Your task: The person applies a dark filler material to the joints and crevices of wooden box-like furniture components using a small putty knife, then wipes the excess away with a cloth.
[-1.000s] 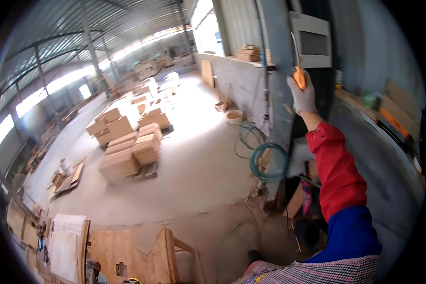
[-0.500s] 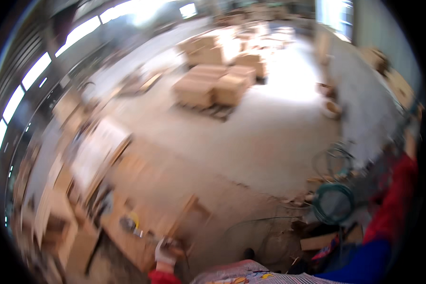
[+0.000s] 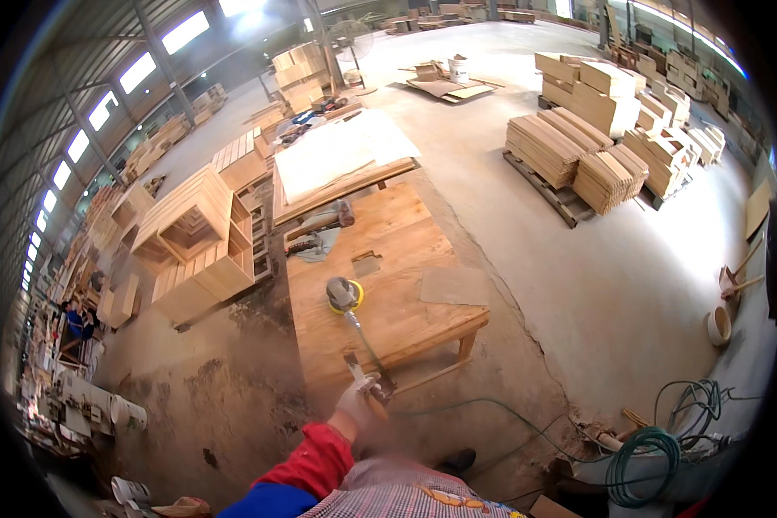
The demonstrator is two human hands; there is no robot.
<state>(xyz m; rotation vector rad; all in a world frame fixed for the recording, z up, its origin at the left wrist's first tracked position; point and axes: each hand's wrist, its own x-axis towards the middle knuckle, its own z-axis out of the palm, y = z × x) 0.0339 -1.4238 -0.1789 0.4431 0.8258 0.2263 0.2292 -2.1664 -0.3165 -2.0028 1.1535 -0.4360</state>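
My left hand, pale at the fingers, is closed around a hand tool with a light, narrow shaft and a darker end. A brownish piece also shows by the fingers; the tool's exact kind is unclear. The hand is just off the near edge of a low plywood workbench. On the bench lies an air sander with a yellow rim, its hose running toward my hand. Further back, several tools rest on a grey sheet, and a flat square piece lies at the right. My right hand is out of view.
Beyond the bench is a stack of pale sheets. Wooden cabinets stand to the left. Palleted boards are at the far right. A green hose coil lies lower right, its line crossing the floor.
The view has swung left, so the bench and pallets appear further right. My right arm, earlier stretched toward the right wall, has left the view. My left hand still holds the tool.
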